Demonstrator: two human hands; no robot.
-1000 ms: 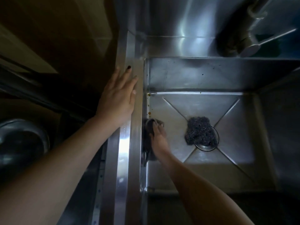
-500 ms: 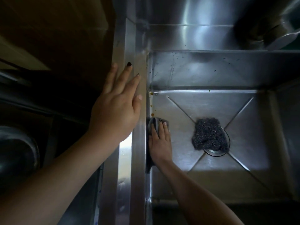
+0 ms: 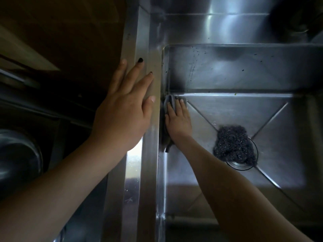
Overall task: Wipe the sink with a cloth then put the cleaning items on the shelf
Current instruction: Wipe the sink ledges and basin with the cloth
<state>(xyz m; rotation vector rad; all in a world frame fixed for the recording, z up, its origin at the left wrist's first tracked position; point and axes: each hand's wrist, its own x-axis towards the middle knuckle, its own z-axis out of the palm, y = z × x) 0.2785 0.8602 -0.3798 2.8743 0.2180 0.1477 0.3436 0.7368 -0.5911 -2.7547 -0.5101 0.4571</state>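
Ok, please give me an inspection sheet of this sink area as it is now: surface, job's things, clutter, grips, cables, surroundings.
Surface: steel sink, with dark specks on its back wall; the ledge on its left catches a bright reflection.
Job's things: grey cloth in the far left corner of the basin floor; steel-wool scourer lying partly over the drain; shelf not in view.
Clutter: nothing seen.
Grips: left hand flat on the ledge, holding nothing; right hand pressing the cloth with straight fingers.
Cables: nothing seen.
Surroundings: dim; a round metal vessel left of the sink, only partly seen.
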